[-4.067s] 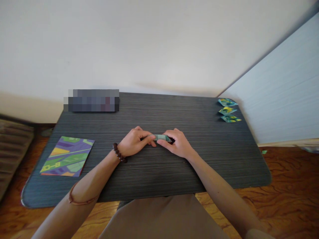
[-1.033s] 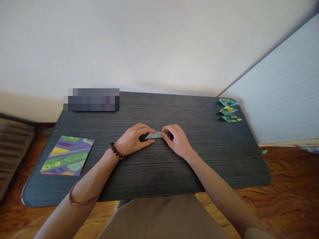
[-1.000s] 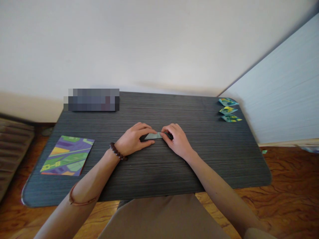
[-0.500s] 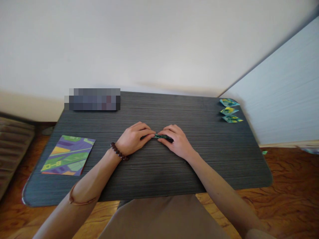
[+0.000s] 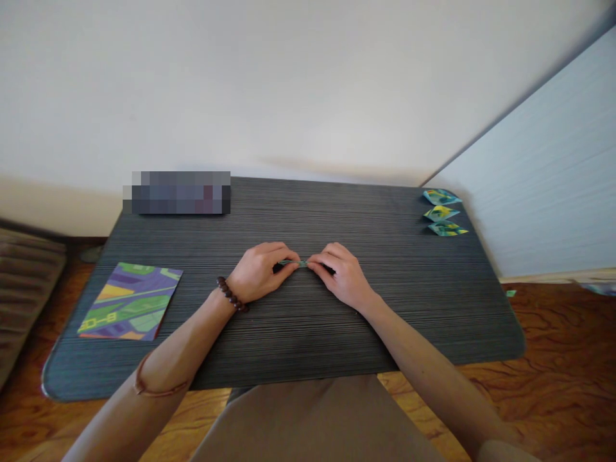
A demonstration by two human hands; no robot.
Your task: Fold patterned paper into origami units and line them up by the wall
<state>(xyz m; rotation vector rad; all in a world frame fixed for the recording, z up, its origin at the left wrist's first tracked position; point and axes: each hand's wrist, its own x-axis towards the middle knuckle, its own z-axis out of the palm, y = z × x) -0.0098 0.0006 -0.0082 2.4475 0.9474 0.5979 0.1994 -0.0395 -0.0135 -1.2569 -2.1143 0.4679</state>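
Pinching one paper strip [image 5: 301, 263]: left hand [image 5: 256, 280], right hand [image 5: 345, 281]; three folded shapes [image 5: 440, 213].

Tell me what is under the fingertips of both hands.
A small folded green paper lies on the dark ribbed table, pressed by the left hand and right hand. Only a thin sliver shows between them; the fingers cover its ends.
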